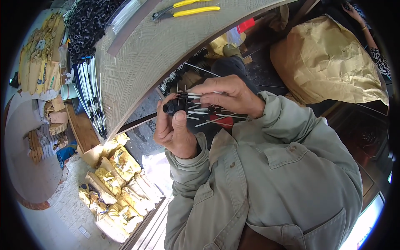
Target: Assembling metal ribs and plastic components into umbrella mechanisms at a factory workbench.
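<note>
My left hand point(177, 131) is closed around a small black plastic fitting point(168, 108) with a round, hollow end, its thumb pressed on the side. Close beside it, my right hand point(227, 93) pinches thin pale rods point(193, 96) with dark ends at the fitting. More thin white rods point(202, 111) lie crossed below my right hand, some near a red object point(221, 121) that is partly covered. Exactly how the rods meet the fitting is hidden by the fingers.
Yellow-handled pliers point(196, 11) lie on the textured tabletop point(141, 62), near a heap of black parts point(89, 29). Bundled black-and-white rods point(89, 91) stand at its left edge. A big brown paper sack point(329, 60) is at right, near another person's arm point(366, 35). Yellow-wrapped bundles point(116, 183) lie lower left.
</note>
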A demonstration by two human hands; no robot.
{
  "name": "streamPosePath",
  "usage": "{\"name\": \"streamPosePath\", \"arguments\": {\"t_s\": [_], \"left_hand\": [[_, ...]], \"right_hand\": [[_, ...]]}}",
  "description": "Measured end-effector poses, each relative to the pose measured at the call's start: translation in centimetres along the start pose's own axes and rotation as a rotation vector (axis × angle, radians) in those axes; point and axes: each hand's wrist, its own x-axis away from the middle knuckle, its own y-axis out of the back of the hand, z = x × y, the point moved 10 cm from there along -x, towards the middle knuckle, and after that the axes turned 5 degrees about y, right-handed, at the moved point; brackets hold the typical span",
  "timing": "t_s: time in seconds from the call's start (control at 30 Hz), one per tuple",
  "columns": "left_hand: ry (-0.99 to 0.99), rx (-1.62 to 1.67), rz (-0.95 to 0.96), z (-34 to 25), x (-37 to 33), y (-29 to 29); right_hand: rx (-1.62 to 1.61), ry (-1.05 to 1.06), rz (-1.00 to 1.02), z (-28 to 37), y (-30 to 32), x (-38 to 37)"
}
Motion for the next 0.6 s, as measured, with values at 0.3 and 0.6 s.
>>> {"name": "streamPosePath", "arguments": {"t_s": [0.3,0.6], "left_hand": [[-0.079,-0.250,0.024,-1.2,0.0,-0.3],[-0.055,-0.226,0.074,-1.0,0.0,-0.7]], "right_hand": [[0.642,0.462,-0.083,4.5,-1.5,1.5],[0.693,0.573,0.008,4.9,-1.6,1.9]]}}
